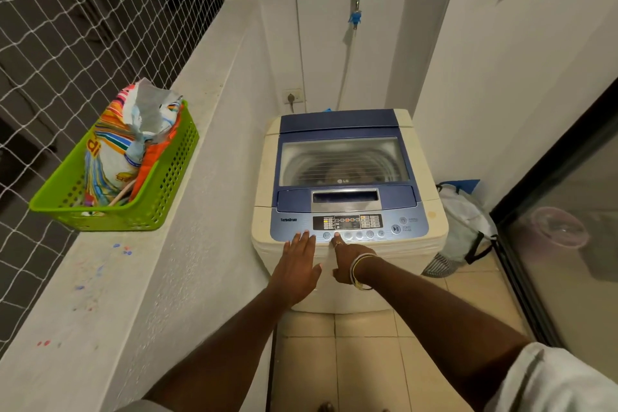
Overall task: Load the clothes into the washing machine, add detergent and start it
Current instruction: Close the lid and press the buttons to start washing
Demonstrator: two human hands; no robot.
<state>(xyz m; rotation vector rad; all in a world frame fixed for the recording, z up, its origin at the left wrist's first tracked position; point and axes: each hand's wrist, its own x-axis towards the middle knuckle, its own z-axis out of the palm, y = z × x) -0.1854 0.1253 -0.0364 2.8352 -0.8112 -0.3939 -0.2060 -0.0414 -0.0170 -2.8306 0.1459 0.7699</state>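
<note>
A cream top-load washing machine (431, 227) with a blue lid stands against the back wall, its lid down. Dim shapes show through the lid window (344, 160). The control panel (347, 222) has lit indicators. My left hand (299, 266) lies flat on the machine's front edge, fingers spread, holding nothing. My right hand (349, 259) is curled with its index fingertip on a round button in the panel's lower row. An open, colourful detergent bag (130, 140) sits in a green basket (167, 191) on the ledge at left.
A concrete ledge (110, 278) with netting behind runs along the left. A white bag with black straps (465, 227) sits on the floor right of the machine. A glass sliding door (565, 244) closes the right side. A tap and hose (355, 17) hang above.
</note>
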